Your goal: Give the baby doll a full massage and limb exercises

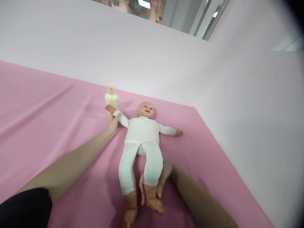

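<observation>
Doll [142, 129], supine on pink sheet [59, 126]: left hand [112, 124] gripping its sleeve beside bottle [111, 98]; right hand [159, 179] wrapping its ankle.

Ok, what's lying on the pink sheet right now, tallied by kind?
Baby doll in white clothes: 1
Cream bottle: 1
Hands: 2, the left hand at the doll's wrist and the right hand around its ankle
Total: 4

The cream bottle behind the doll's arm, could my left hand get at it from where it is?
Probably yes. The left hand is at the doll's wrist, and the cream bottle stands just past it on the pink sheet with nothing between.
</observation>
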A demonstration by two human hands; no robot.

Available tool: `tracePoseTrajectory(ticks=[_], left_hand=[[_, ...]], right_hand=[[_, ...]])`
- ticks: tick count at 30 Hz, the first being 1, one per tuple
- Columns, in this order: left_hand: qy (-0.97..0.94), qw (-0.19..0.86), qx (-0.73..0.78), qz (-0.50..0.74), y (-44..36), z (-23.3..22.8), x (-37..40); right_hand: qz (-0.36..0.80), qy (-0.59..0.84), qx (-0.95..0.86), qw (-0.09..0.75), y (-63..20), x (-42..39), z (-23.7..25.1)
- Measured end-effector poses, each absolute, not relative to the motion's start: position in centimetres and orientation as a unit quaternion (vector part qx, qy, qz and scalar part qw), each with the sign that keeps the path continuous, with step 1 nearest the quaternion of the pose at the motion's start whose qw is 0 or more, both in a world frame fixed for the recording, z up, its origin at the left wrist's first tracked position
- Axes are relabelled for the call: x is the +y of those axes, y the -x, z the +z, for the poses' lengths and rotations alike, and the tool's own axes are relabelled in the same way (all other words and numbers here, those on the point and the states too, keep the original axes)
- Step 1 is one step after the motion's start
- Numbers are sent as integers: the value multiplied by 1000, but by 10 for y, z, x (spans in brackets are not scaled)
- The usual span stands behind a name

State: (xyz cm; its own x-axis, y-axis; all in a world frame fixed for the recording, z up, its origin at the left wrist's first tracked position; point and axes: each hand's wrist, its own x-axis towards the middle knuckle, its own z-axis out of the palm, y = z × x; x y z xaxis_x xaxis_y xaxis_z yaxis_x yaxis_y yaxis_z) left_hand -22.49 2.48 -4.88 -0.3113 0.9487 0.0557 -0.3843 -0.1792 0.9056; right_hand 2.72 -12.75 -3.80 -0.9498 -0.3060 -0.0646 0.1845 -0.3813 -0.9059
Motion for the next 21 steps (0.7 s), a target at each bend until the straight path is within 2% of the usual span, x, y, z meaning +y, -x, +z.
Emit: tracePoseTrajectory(ticks=[4,9,16,21], left_hand=[[-331,494,442,672,223,-49,24],[-366,483,431,669,217,-47,17],[-645,326,376,579,213,-50,4],[-845,183,277,419,210,-34,-12]], right_hand=[[-826,67,535,161,-26,-125,-30],[-857,92,490,132,-31,-124,-40],[-918,145,367,-32,-45,-127,-50],[-923,-5,334,-191,-47,-126,-39]])
